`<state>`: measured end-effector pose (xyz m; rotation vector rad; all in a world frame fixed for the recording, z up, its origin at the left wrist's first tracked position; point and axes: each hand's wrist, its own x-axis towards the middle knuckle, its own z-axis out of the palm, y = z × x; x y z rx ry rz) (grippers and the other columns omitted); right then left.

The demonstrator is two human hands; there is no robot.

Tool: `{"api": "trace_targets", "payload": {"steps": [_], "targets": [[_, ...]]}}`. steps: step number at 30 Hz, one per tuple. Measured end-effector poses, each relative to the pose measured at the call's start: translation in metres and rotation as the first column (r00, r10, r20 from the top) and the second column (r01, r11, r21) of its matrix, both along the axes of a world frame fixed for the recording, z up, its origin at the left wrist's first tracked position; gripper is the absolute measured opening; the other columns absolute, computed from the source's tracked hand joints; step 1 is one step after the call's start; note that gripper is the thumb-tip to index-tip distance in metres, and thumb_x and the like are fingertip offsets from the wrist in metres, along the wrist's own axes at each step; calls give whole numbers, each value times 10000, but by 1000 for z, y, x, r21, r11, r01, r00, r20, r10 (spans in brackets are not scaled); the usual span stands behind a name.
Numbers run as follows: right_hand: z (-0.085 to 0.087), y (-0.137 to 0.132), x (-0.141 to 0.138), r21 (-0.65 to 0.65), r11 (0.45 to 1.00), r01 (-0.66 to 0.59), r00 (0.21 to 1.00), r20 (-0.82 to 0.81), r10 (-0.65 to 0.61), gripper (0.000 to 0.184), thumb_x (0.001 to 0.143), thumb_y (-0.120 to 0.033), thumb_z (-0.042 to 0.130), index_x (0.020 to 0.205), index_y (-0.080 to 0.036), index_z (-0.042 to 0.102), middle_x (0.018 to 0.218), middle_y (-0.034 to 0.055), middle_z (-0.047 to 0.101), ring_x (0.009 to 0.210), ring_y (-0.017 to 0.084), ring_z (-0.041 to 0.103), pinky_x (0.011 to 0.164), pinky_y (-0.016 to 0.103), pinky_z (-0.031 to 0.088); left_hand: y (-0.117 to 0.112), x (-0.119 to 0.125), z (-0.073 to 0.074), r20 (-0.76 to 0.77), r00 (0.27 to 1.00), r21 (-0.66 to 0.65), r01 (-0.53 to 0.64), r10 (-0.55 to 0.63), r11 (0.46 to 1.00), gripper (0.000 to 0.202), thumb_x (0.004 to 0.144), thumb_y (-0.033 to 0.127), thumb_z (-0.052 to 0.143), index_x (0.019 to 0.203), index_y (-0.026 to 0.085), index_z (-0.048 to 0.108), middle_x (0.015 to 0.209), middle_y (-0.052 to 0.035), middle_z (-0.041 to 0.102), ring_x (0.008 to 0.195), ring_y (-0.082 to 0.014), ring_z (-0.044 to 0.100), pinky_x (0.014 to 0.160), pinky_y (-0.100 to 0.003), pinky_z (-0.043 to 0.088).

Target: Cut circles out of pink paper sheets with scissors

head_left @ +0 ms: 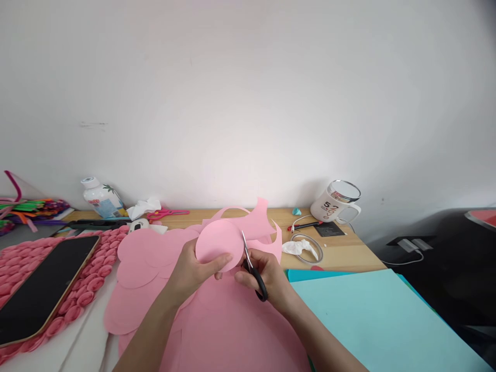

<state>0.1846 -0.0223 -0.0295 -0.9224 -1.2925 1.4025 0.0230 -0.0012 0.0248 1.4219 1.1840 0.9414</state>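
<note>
My left hand [191,271] pinches a pink paper circle [217,248] held up over the desk, thumb on its front. My right hand [267,276] grips black-handled scissors [252,268], whose blades point up along the circle's right edge. A curved pink offcut [263,225] hangs behind the circle. Several cut pink circles [145,258] lie to the left, and a large pink sheet [232,330] lies under both forearms.
A turquoise paper sheet [372,320] lies at the right. A white mug [337,204], a tape roll [310,248] and crumpled tissue sit at the back right. A dark tablet [42,289] rests on a pink woven mat [89,279] at the left; a bottle [101,199] and pink scissors [166,212] stand behind.
</note>
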Motion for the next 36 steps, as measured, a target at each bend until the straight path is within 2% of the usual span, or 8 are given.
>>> {"api": "trace_targets", "payload": {"steps": [6, 14, 27, 36], "targets": [[2, -1, 0, -15, 1000, -23, 1000, -16, 23, 271, 651, -346, 755, 715, -157, 571, 547, -58, 418, 500, 78, 309, 452, 217, 242, -1, 0, 0, 39, 999, -2, -29, 29, 1000, 159, 612, 303, 690, 622, 160, 623, 412, 46, 535, 431, -116, 482, 472, -239, 433], [3, -1, 0, -55, 998, -19, 1000, -1, 19, 314, 626, -383, 766, 691, -172, 542, 518, -65, 427, 468, 79, 321, 443, 221, 251, 2, -2, -2, 51, 999, 12, -1, 1, 1000, 152, 610, 286, 691, 596, 160, 607, 424, 36, 547, 434, -122, 496, 465, -246, 441], [4, -1, -2, -73, 997, -5, 1000, -5, 5, 292, 626, -348, 767, 681, -169, 542, 490, -69, 440, 446, 76, 338, 432, 217, 262, 7, -9, -6, 15, 999, 17, 43, -43, 999, 119, 627, 236, 699, 633, 161, 607, 463, 36, 563, 465, -133, 525, 473, -244, 460], [4, -1, -2, -62, 998, 21, 999, 34, -19, 321, 611, -397, 767, 651, -170, 543, 466, -65, 444, 434, 82, 357, 423, 220, 273, 8, -12, -11, 15, 997, 79, 73, -74, 994, 144, 665, 262, 672, 598, 173, 582, 476, 30, 560, 468, -130, 509, 472, -240, 436]]}}
